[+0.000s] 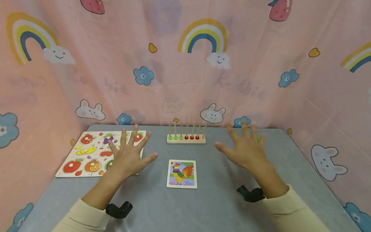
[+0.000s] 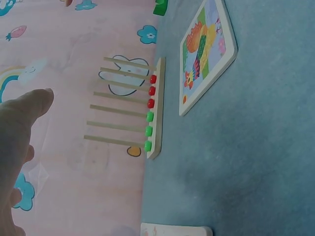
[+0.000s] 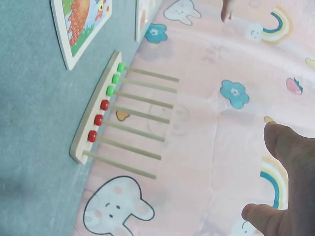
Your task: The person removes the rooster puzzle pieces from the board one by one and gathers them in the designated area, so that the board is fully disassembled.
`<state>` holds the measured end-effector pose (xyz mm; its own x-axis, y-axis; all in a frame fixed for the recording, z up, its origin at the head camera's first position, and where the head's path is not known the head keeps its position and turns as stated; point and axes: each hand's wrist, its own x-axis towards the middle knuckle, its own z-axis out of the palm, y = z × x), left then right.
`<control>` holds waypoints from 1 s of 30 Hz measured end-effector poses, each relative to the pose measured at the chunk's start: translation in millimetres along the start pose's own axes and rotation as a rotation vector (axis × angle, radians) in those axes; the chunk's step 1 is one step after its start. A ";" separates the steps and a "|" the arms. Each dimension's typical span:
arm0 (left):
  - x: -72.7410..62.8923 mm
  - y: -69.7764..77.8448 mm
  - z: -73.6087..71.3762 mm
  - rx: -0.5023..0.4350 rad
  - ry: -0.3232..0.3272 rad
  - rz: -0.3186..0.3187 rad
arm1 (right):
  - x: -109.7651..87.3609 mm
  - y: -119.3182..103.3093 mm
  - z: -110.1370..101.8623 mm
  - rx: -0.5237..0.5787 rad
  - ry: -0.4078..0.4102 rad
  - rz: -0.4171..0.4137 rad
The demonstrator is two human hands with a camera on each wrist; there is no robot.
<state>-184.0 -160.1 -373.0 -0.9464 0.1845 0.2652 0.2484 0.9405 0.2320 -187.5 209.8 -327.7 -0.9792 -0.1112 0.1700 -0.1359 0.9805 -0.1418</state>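
Both hands hover over the table with spread fingers, holding nothing. In the head view the left hand [image 1: 127, 158] covers part of the fruit puzzle board [image 1: 65, 167]. My right hand [image 1: 247, 149] is raised to the right of the wooden peg rack [image 1: 171, 141]. Three green beads [image 1: 175, 137] and three red beads [image 1: 192, 137] sit low on its pegs; the rightmost peg bears none. Between the hands lies a square rooster puzzle [image 1: 182, 174], touched by neither. Behind the right hand's fingers a small green piece [image 1: 258, 138] is mostly hidden; the left wrist view shows a green block [image 2: 160, 7].
The grey table [image 1: 208, 206] ends at a pink curtain [image 1: 249, 38] printed with rainbows, rabbits and flowers, which hangs behind it and along both sides. A black strap [image 1: 118, 210] is on the left wrist and another black strap [image 1: 251, 194] on the right.
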 end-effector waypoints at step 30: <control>-11.4 19.9 43.0 -0.091 0.018 0.084 | 4.7 -21.3 37.7 0.051 0.044 -0.077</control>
<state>-177.2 -131.2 -411.6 -0.9176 0.2556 0.3043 0.3454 0.8918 0.2923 -194.8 182.2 -360.7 -0.9582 -0.1775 0.2245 -0.2189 0.9598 -0.1755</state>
